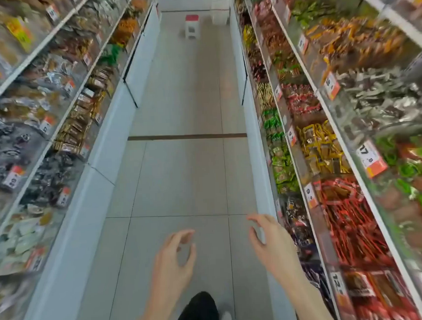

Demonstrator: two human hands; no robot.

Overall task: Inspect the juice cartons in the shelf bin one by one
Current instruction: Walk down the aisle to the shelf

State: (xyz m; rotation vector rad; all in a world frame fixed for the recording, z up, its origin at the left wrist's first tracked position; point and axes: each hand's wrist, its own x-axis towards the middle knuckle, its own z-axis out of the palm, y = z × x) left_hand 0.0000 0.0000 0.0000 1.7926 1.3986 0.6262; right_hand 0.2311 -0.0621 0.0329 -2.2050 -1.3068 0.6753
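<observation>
No juice cartons show in this view. My left hand (175,259) hangs over the tiled aisle floor at the lower middle, fingers loosely curled, holding nothing. My right hand (270,241) floats to its right, close to the low edge of the right shelving, fingers relaxed and empty. Neither hand touches a shelf or a product.
Shelves of bagged snacks behind clear bin fronts (345,203) line the right side, and similar bins (44,132) line the left. A grey tiled aisle (189,175) runs ahead. A white stool with a red seat (192,25) stands at the far end. My dark trouser leg (198,311) shows below.
</observation>
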